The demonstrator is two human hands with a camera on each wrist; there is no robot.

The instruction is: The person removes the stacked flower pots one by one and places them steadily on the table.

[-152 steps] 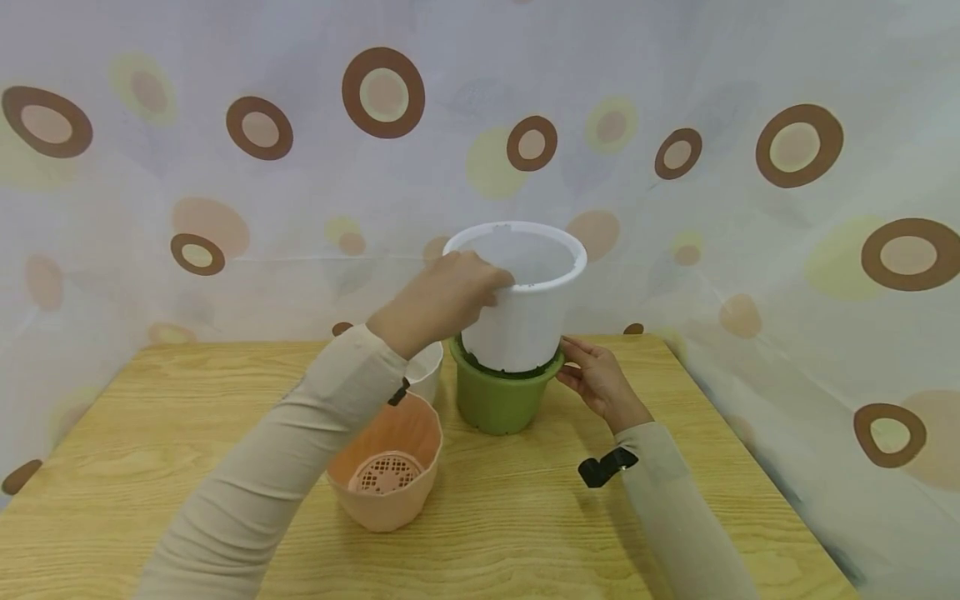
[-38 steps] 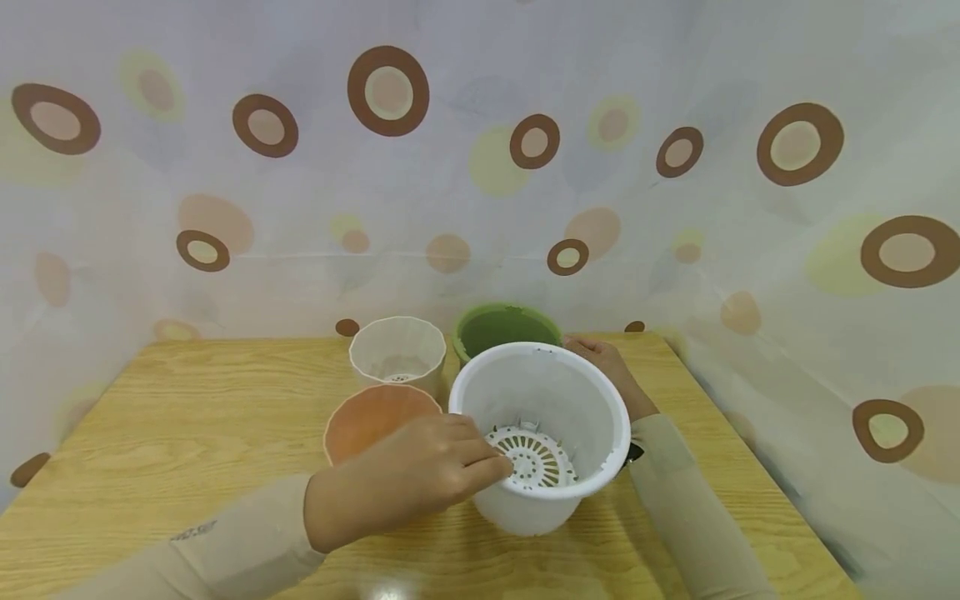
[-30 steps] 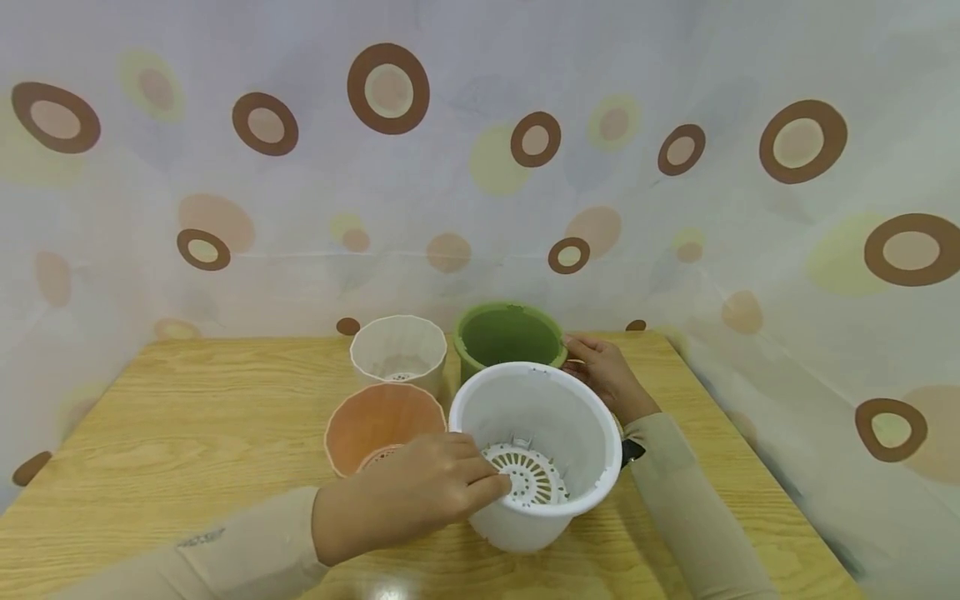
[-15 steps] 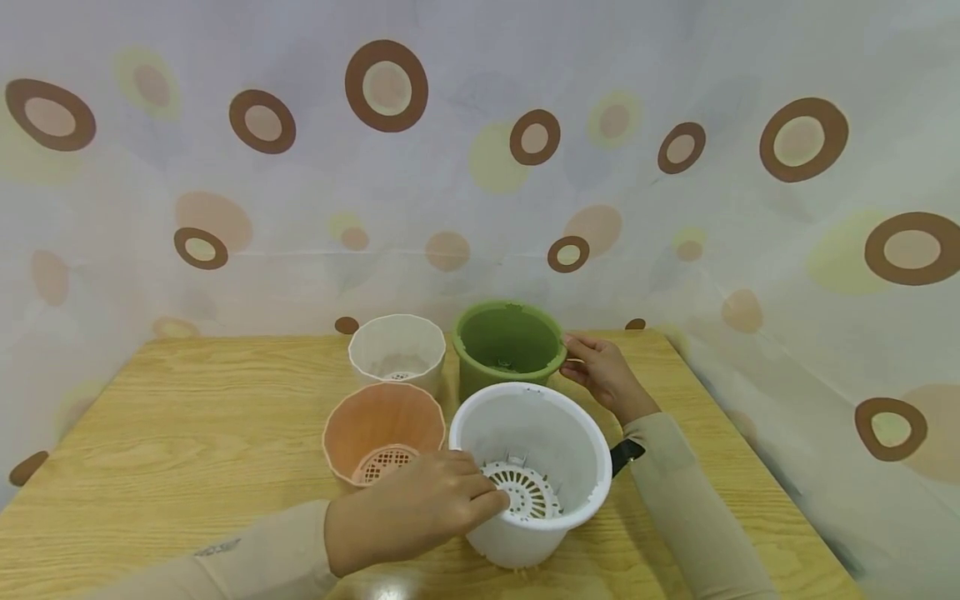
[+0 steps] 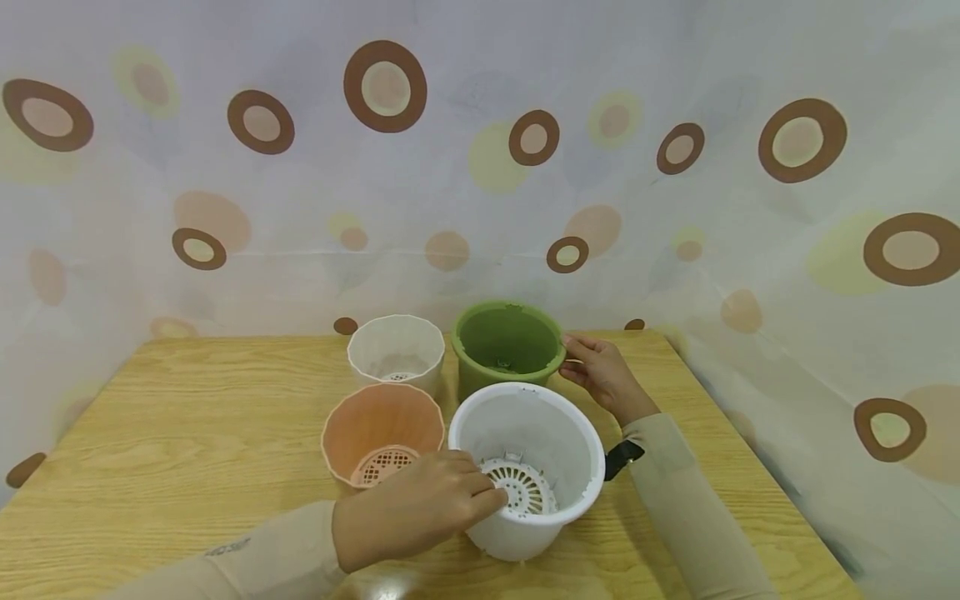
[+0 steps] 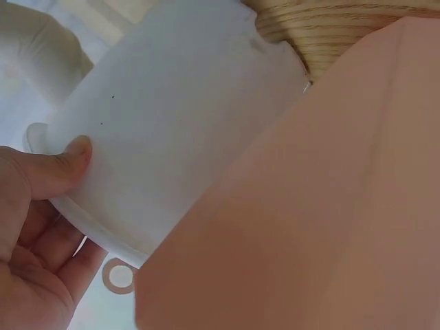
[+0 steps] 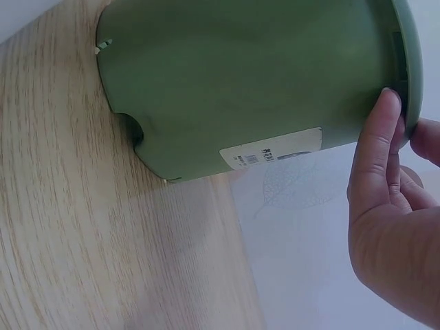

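Note:
In the head view my left hand (image 5: 420, 504) pinches the near-left rim of a white plastic flower pot (image 5: 517, 537) with a slotted bottom. The left wrist view shows the thumb on the pot's outer wall and the fingers at its rim. Behind it stands a green flower pot (image 5: 468, 375), upright on the table. My right hand (image 5: 606, 377) pinches that pot's right rim between thumb and fingers. A label (image 7: 271, 148) is stuck on the green pot's side in the right wrist view. An orange pot (image 5: 375, 417) with a grid bottom stands just left of the white pot, partly behind my left hand.
A cream faceted pot (image 5: 397, 346) stands behind the orange one, left of the green pot. All sit on a wood-grain table (image 5: 187, 433). A patterned curtain (image 5: 300, 192) hangs behind the table's back edge and along the right side.
My left hand has lifted the white pot out of the green pot and brought it toward me, lowering it beside the orange pot. My right hand stays at the green rim.

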